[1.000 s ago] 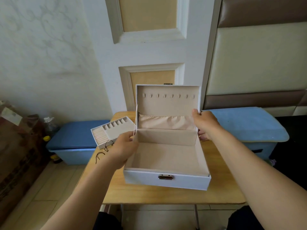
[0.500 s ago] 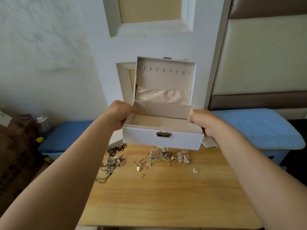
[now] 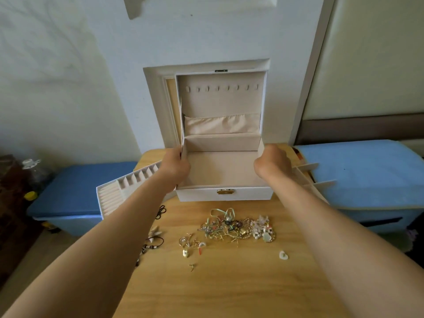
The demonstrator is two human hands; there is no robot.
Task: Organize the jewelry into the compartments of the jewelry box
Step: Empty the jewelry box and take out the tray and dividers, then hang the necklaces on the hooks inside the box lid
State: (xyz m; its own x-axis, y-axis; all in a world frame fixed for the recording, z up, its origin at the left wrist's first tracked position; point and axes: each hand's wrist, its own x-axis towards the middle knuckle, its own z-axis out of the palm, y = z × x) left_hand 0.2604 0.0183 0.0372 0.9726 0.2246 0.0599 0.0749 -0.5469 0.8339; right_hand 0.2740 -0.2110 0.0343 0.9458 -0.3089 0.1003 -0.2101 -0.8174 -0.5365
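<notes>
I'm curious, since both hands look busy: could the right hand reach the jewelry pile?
Probably yes: the right hand grips the jewelry box, but the jewelry pile lies uncovered nearby, nothing between.

The white jewelry box [image 3: 223, 195] was open, its lid upright and showing a row of hooks above a gathered satin pocket, with a beige lining and a brass clasp on the front wall. Just in front lay a tangled heap of jewelry [image 3: 238, 228], with a smaller cluster [image 3: 190, 245] and dark cord necklaces [image 3: 153, 243] to its left and a lone pale charm [image 3: 283, 255] to its right. A slotted ring tray [image 3: 119, 193] lay just left of the box
</notes>
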